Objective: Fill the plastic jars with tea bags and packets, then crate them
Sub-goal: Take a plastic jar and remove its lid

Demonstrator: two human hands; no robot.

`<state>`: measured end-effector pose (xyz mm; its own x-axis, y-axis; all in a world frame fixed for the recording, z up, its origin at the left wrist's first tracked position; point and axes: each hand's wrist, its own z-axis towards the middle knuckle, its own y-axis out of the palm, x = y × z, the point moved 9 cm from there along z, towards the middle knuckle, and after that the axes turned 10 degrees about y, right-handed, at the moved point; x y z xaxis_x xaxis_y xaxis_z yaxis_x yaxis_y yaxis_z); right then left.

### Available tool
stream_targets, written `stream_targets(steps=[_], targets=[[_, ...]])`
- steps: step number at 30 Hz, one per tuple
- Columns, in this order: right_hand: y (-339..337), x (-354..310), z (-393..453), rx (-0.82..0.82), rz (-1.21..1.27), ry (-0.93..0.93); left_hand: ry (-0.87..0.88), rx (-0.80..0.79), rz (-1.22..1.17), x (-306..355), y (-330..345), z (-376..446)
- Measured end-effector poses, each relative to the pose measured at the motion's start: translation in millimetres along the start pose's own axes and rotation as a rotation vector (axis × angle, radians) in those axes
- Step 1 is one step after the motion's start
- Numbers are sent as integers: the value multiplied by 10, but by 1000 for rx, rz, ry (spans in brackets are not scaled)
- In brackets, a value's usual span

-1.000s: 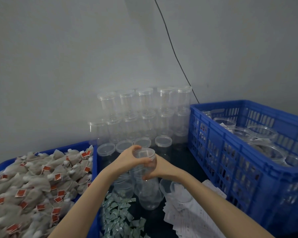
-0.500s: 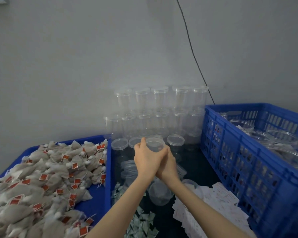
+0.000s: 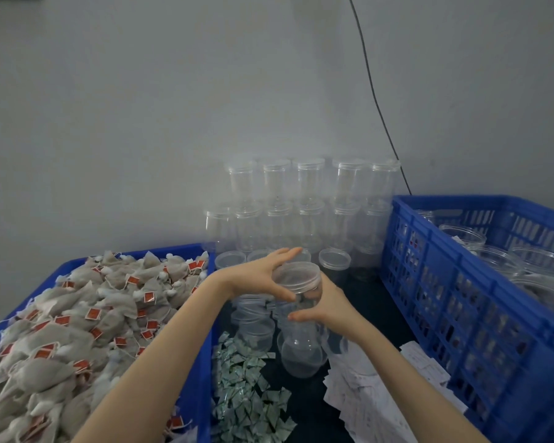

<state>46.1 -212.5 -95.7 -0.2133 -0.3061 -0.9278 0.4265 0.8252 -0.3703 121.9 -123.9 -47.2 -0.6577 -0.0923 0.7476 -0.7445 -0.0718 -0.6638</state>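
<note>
Two hands held a clear jar (image 3: pixel 296 282) above the dark table: left hand (image 3: pixel 263 278) gripped its lid, right hand (image 3: pixel 328 303) its body. Tea bags (image 3: pixel 87 318) filled the left tray (image 3: pixel 202 362); lidded jars (image 3: pixel 538 266) sat in the right crate (image 3: pixel 429 282).

You face a plain grey wall (image 3: pixel 173 107) with a thin black cable (image 3: pixel 370 78) running down it to a dark tabletop (image 3: pixel 307 391).
</note>
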Motion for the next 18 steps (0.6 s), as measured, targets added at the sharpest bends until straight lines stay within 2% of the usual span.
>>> stream_targets(steps=[2,3,6,9,11,13,15,18], targets=[[39,-39,-7,1,-40,-4,6,-66,23,37,26,25],[55,-45,-6,15,-42,1,-13,-39,49,32,-1,44],[102,-5,-6,123,-45,42,-168,217,139,-79,-98,93],[120,15,-58,335,-184,61,-371,490,350,-157,-78,44],[122,-23,-107,448,-281,22,-426,585,399,-135,-28,-5],[132,-44,-125,473,-357,-6,-454,576,444,-124,-11,-39],[137,-41,-120,434,-413,-17,-471,492,453,-137,1,-63],[82,-14,-118,381,-423,-2,-320,265,310,-74,110,-12]])
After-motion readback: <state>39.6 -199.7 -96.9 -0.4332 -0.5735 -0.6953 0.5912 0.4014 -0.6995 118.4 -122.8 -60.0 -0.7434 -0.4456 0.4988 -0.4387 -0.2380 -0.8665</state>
